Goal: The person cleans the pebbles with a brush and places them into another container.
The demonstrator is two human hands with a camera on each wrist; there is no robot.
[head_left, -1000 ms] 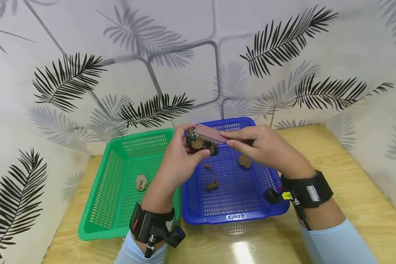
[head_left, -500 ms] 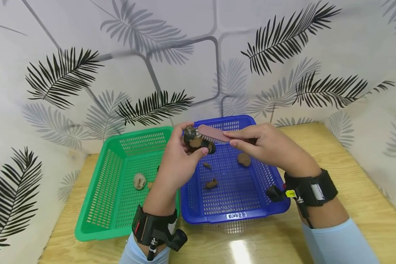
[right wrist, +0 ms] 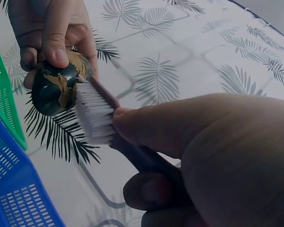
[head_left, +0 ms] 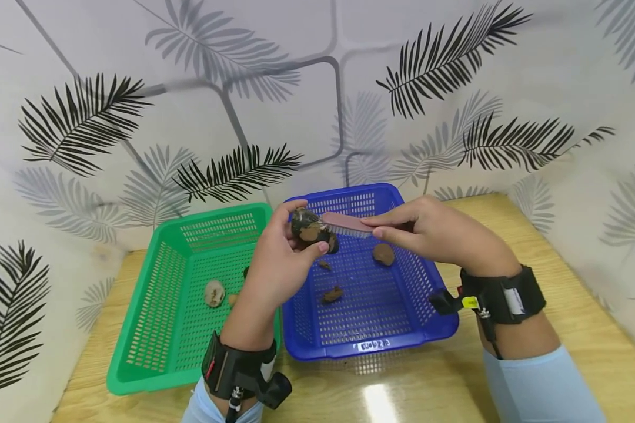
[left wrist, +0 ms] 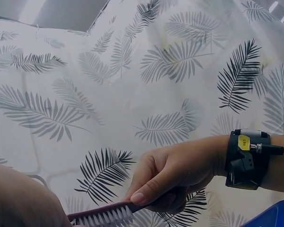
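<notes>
My left hand (head_left: 283, 252) grips a dark, glossy stone (head_left: 303, 221) patched with brown mud, holding it up over the blue basket. In my right hand (head_left: 420, 229) is a scrubbing brush (head_left: 346, 222) with a pinkish back, pinched between thumb and fingers. The right wrist view shows its white bristles (right wrist: 92, 111) right at the muddy side of the stone (right wrist: 49, 94), with the left thumb pressed on the stone's top. Only the brush (left wrist: 104, 213) and the right hand (left wrist: 175, 175) show clearly in the left wrist view; the stone is hidden there.
The blue basket (head_left: 370, 343) holds a round brown lump (head_left: 383, 254) and smaller brown pieces (head_left: 331, 295). Left of it, a green basket (head_left: 137, 329) contains a pale stone (head_left: 214, 293) and others partly behind my left forearm. Both stand on a wooden table (head_left: 487, 235) against a leaf-patterned backdrop.
The brush has slid a little to the right across the stone and lies flatter. My left hand has turned the stone slightly; both hands keep their hold. The head view has shifted slightly.
</notes>
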